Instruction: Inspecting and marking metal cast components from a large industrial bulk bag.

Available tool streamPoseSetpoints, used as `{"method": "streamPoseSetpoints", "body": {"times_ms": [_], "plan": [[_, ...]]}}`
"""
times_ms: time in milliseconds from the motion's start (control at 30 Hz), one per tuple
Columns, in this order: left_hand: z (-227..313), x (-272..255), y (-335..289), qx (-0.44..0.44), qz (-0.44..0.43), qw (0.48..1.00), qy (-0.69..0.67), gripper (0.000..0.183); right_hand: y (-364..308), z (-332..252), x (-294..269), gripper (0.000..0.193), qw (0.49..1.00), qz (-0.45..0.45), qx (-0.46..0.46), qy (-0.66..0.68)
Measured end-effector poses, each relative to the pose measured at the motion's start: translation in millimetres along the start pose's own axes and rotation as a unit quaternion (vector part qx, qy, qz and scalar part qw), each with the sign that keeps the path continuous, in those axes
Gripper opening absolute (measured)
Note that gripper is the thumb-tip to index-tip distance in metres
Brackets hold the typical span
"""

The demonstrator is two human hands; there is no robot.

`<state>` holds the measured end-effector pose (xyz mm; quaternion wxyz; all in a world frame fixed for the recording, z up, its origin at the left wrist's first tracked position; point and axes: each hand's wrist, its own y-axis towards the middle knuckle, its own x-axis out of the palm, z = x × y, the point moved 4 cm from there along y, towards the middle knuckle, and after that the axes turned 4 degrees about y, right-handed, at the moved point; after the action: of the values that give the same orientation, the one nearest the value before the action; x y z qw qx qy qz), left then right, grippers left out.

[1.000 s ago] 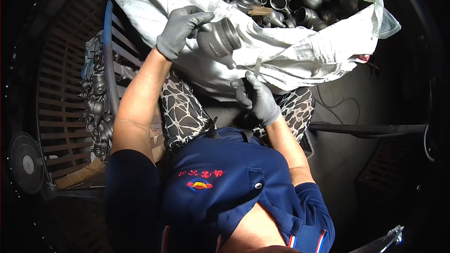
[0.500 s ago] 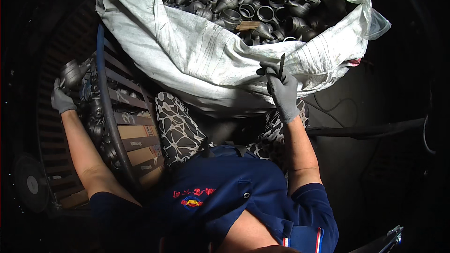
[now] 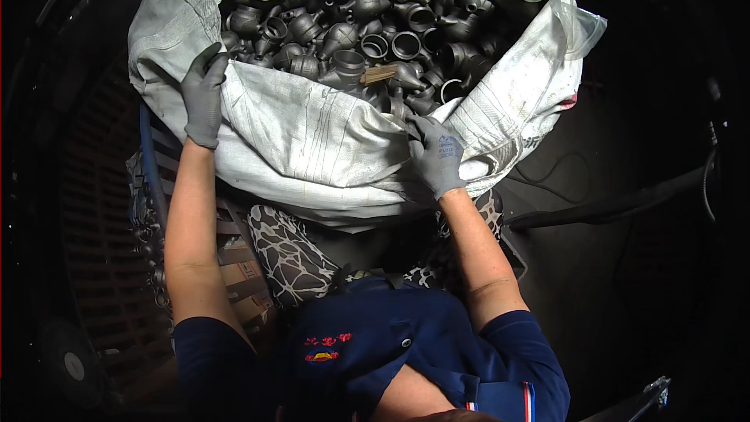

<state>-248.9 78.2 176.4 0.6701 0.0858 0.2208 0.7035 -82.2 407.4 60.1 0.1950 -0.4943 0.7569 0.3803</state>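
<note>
My left hand [image 3: 204, 101], loosely open, shows nothing held; my right hand [image 3: 439, 155] is half curled, its grip unclear. Both are at one sack [image 3: 297, 141], holding uncountably many fittings [image 3: 340, 39] and one wood bundle [image 3: 379, 74].

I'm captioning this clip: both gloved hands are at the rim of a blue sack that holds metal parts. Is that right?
The colour is wrong: the head view shows a white sack. The gloved left hand and right hand are at its rim, and it holds metal parts.
</note>
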Motion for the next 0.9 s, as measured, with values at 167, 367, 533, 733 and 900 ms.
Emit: {"method": "streamPoseSetpoints", "body": {"times_ms": [167, 367, 533, 733, 900], "plan": [[-38.7, 161.0, 33.0, 0.167, -0.156, 0.948, 0.22, 0.04, -12.3, 7.3, 3.0, 0.035, 0.998, 0.043, -0.045, -0.014], [-137.1, 234.1, 36.5, 0.135, -0.292, 0.794, 0.515, 0.057, -11.3, 14.9, 8.0, 0.039, 0.997, 0.042, -0.07, 0.001], [-138.2, 238.6, 25.8, 0.095, -0.345, 0.767, 0.533, 0.042, -11.2, 10.6, 1.7, 0.028, 0.997, 0.029, -0.065, 0.009], [-146.4, 219.4, 8.0, 0.18, -0.321, 0.78, 0.507, 0.027, -8.8, 8.8, 2.6, 0.029, 0.992, 0.063, -0.108, 0.006], [-105.0, 190.9, 3.8, 0.098, -0.175, 0.96, 0.194, 0.023, -7.8, 12.7, 5.4, 0.027, 0.995, 0.057, -0.081, 0.014]]}}
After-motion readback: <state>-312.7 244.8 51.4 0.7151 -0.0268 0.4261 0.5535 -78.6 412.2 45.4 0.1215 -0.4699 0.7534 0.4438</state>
